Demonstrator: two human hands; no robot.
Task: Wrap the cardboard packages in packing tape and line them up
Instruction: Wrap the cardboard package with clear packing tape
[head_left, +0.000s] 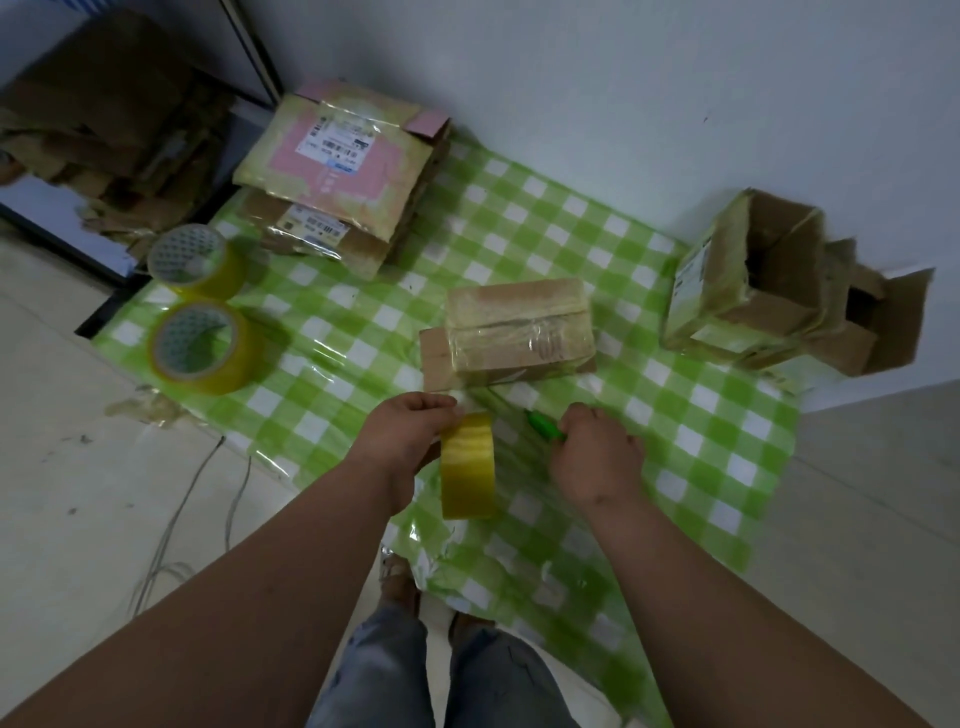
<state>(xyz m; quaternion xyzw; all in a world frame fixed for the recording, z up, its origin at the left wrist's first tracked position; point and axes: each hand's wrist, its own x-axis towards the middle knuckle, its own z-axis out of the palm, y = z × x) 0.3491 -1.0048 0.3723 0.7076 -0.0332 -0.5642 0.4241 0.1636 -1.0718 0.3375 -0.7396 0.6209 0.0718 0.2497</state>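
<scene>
A green-and-white checked plastic sheet (691, 415) lies spread on the pale floor against a white wall, and everything sits on it or at its edges. The left hand (410, 436) grips a yellow roll of packing tape (467, 465) held on edge above the sheet's near middle, fingers curled over the top of the roll. The right hand (597, 457) is just beside it, closed around a green-handled cutter (543, 423) whose tip points toward the roll.

Just beyond both hands, near the sheet's centre, rests a small brown cardboard package wrapped in glossy tape (519, 327), with a loose flap of cardboard sticking out on its left side. At the sheet's far left corner a stack of flat taped packages (337, 171) lies, the top one showing pink card and a white shipping label. At the far right edge stands an open-ended taped cardboard box (748, 280), with another open carton (883, 322) touching it on the right.

Along the sheet's left edge stand two more yellow tape rolls (200, 343), one behind the other, well apart from the hands. Off the sheet, at the far left, is a heap of flattened brown cardboard (104, 114).
</scene>
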